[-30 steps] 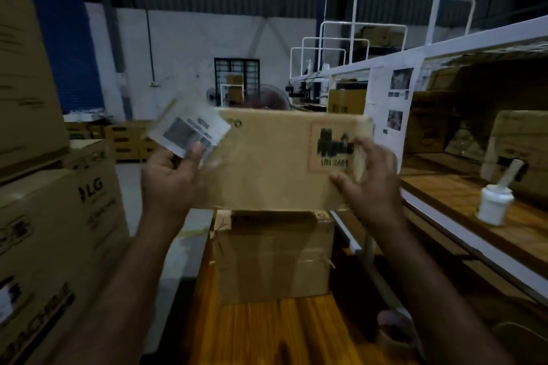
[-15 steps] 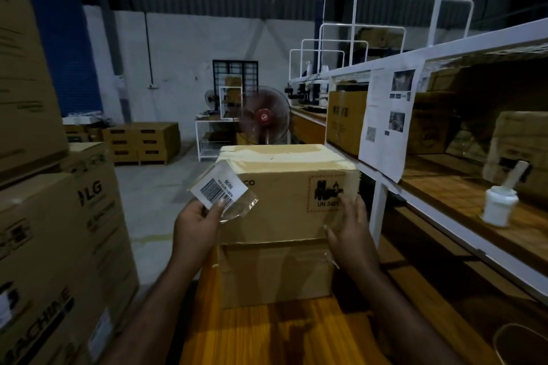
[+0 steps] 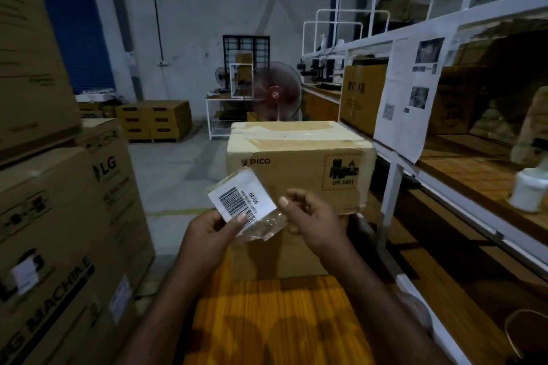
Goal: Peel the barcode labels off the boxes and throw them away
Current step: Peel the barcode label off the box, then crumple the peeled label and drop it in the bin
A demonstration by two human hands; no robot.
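Note:
A white barcode label [image 3: 241, 198] with clear tape hanging from its lower edge is off the box, pinched between thumb and fingers of my left hand [image 3: 212, 232]. My right hand [image 3: 311, 218] hovers just right of the label, fingers curled and slightly apart, close to the clear tape; whether it touches the tape I cannot tell. Behind both hands a brown PICO box [image 3: 299, 163] with a red UN 3481 battery mark sits on top of a second brown box [image 3: 278, 258]. Both boxes rest on an orange wooden table [image 3: 275, 326].
Tall LG cartons [image 3: 65, 234] with white labels stand stacked at my left. A white metal rack [image 3: 394, 187] with wooden shelves, boxes, a hanging paper sheet [image 3: 409, 98] and a white bottle [image 3: 527, 190] lines the right. A red fan [image 3: 275, 95] stands behind the boxes.
The PICO box came down from in front of my face onto the lower box. My right hand left the box and moved to the label, which my left hand keeps holding.

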